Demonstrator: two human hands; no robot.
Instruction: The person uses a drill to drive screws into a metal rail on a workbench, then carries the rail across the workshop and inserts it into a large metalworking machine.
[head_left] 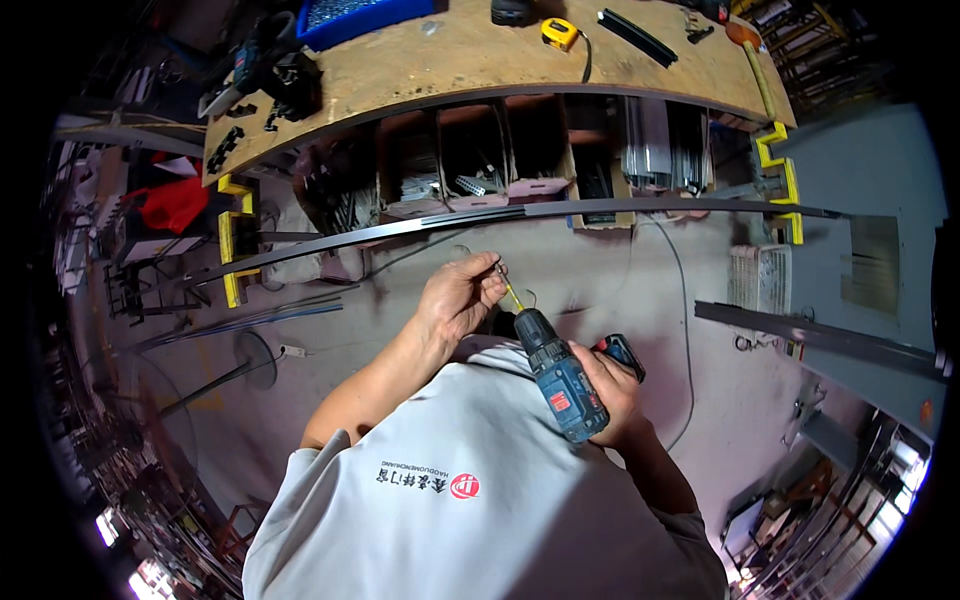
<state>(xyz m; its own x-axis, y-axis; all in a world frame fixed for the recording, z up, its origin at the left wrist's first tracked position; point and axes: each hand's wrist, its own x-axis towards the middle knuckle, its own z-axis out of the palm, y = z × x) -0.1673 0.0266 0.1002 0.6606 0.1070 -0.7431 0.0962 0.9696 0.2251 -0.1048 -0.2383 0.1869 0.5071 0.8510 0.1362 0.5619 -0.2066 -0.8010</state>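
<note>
My right hand [612,393] is wrapped round the grip of a blue and black cordless drill [566,388], held in front of my grey shirt. From its black chuck a thin yellowish bit [512,296] points up and to the left. At the bit's far end, the thumb and fingers of my left hand [458,293] are pinched together. Whatever small piece they hold there is too small to make out. Beyond both hands, a long dark metal profile [390,230] runs across, resting on yellow brackets [229,240] at the bench's ends.
A wooden workbench [450,60] carries a blue tray [365,22], a yellow tape measure [560,34], black strips [638,38] and a mallet [745,38]. Bins [410,208] of metal parts sit beneath it. A cable [688,330] trails over the floor; another profile [810,333] juts in from the right.
</note>
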